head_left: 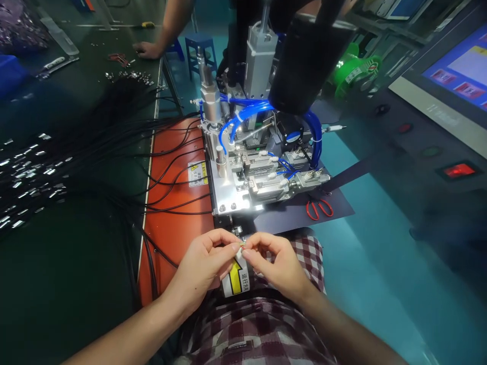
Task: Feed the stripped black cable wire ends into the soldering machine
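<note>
Both hands meet at the front edge of a metal machine (pixel 228 190). My left hand (pixel 207 258) pinches thin coloured wires (pixel 242 245) between thumb and forefinger. From the other side, my right hand (pixel 277 261) has its fingertips closed on the same small wires, almost touching the left ones. The exact shape of the wire ends is too small to tell. Just below the fingertips lies a white label with a yellow arrow (pixel 236 279). Black cables (pixel 178 205) run from the machine's left side over an orange surface (pixel 167 182).
A dark table (pixel 45 263) at left bears many black cables with shiny metal ends (pixel 30 187). Red-handled scissors (pixel 319 209) lie right of the machine. A screen panel (pixel 460 66) stands at right. Another person's hand (pixel 148 49) rests on the table's far edge.
</note>
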Available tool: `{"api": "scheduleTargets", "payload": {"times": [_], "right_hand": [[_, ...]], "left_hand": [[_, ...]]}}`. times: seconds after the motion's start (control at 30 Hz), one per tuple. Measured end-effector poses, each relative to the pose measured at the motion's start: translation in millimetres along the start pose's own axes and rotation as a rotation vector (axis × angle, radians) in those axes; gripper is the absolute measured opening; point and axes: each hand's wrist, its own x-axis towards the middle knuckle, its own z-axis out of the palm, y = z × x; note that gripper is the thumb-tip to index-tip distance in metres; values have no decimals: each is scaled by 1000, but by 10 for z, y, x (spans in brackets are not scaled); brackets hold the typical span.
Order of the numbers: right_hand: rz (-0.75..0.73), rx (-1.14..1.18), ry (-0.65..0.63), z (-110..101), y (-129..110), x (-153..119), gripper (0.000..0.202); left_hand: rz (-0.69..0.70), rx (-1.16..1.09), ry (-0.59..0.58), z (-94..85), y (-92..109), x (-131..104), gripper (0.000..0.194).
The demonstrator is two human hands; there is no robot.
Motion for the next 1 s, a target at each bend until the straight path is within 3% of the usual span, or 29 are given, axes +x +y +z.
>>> {"api": "scheduleTargets", "payload": {"times": [0.17,0.27,0.43,1.0], "right_hand": [[31,49,74,190,4,-70,15],[61,53,28,143,-41,-41,11],[89,100,90,48,-93,1,10],[111,233,129,124,-33,28,16]], "left_hand": [[24,-7,34,-6,-53,27,18],[31,-13,31,-7,-67,22,17],[25,-10,27,-1,-57,14,17],[45,23,45,13,-65,18,20]]}}
